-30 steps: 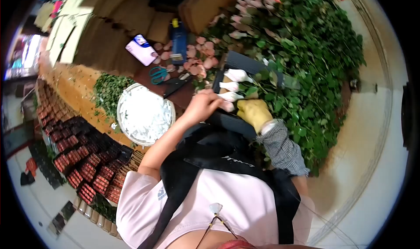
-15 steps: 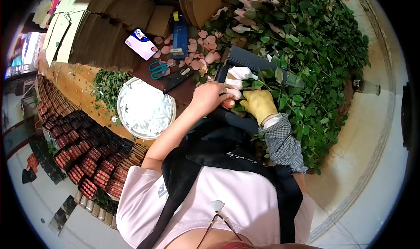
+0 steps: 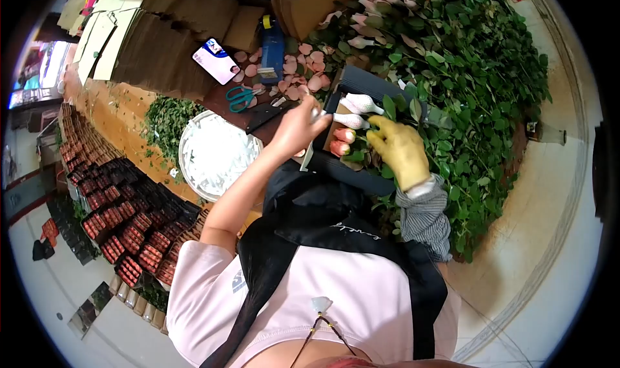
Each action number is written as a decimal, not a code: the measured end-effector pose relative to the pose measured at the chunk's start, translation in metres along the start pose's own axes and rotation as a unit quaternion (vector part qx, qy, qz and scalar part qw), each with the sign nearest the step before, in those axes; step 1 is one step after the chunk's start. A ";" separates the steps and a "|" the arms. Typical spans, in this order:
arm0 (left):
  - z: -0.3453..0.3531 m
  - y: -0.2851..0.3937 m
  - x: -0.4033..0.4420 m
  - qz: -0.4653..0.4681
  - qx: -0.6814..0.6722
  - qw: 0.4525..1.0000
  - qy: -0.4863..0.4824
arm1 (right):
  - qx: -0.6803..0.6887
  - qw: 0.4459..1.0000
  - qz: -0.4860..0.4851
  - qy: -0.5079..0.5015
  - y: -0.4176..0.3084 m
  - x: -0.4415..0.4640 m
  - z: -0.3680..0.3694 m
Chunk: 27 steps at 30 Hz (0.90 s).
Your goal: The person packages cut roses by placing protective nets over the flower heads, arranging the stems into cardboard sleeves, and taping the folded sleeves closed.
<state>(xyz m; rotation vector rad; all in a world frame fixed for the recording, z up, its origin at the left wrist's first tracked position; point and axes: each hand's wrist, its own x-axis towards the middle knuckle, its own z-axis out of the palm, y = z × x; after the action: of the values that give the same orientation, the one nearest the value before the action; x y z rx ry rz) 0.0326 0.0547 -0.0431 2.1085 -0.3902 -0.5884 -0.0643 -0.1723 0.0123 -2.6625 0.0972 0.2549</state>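
My bare left hand (image 3: pixel 298 127) is closed, with a small white net sleeve (image 3: pixel 316 113) partly showing between its fingers. It is just left of a dark open box (image 3: pixel 361 168) of roses. Inside lie two white-netted roses, an upper one (image 3: pixel 360 102) and a lower one (image 3: pixel 351 120). Below them are two uncovered pink-red roses, one (image 3: pixel 345 135) above the other (image 3: pixel 339 148). My right hand (image 3: pixel 402 153), in a yellow glove, is over the stems on the right, thumb and fingers apart. Whether it touches a stem is hard to see.
A round basket (image 3: pixel 259 149) of white net sleeves stands at left. Beyond it are teal scissors (image 3: pixel 239 98), a lit phone (image 3: pixel 216 62), a blue tape dispenser (image 3: pixel 272 51) and loose petals (image 3: pixel 314 64). Leafy rose stems (image 3: pixel 478 109) pile up at right; stacked cardboard (image 3: pixel 168 51) stands behind.
One more rose in the box now shows bare, its white net gone. My left hand has moved up and left, away from the roses. My gloved right hand has shifted right.
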 end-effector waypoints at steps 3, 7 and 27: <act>0.027 0.015 0.006 0.025 0.087 0.996 -0.022 | -0.193 0.977 0.021 -0.088 0.016 0.018 0.034; 0.048 0.013 0.011 0.153 0.129 0.976 0.083 | -0.224 0.971 0.017 -0.086 0.023 0.024 0.053; 0.033 0.028 0.027 0.003 0.149 0.988 -0.030 | -0.168 0.980 0.035 0.100 0.041 0.018 0.064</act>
<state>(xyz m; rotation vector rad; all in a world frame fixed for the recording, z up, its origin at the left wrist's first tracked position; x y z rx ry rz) 0.0359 0.0037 -0.0440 2.3772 -0.5472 -0.6224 -0.0620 -0.1798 -0.0653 -3.0187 0.2314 0.0243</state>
